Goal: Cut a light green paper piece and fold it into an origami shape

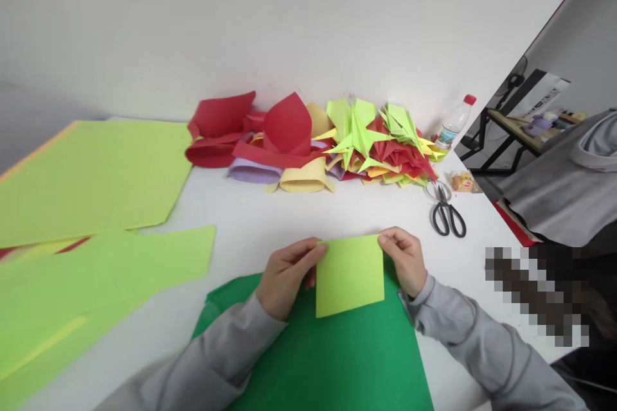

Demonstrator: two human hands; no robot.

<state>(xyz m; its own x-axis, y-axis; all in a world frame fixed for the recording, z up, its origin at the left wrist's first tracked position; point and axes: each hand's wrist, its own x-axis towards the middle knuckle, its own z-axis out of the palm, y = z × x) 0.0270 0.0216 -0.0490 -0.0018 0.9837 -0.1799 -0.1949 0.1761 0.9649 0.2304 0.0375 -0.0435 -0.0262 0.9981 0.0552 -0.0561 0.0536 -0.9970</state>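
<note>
At the far left, large light-green sheets (101, 173) lie flat and overlapping on the white table (231, 205), probably because their breadth needs that side. Next, curled red paper (288, 125) is piled against the wall, perhaps to leave the front free for working. The left hand (289, 270) pinches the upper left corner of a small light-green paper (350, 279), thumb in front; the paper is over a dark green sheet (332, 359), though whether its lower edge touches cannot be told. Behind it, folded paper stars (354, 131) are heaped, likely stacked to save room. The right hand (405, 261) grips the paper's upper right corner, so the two hands are apart and seem to hold it taut between them. Farther right, scissors (443, 198) lie with handles toward the person, which suits easy reach, near a snack packet (463, 182) and a bottle (447, 135).
</note>
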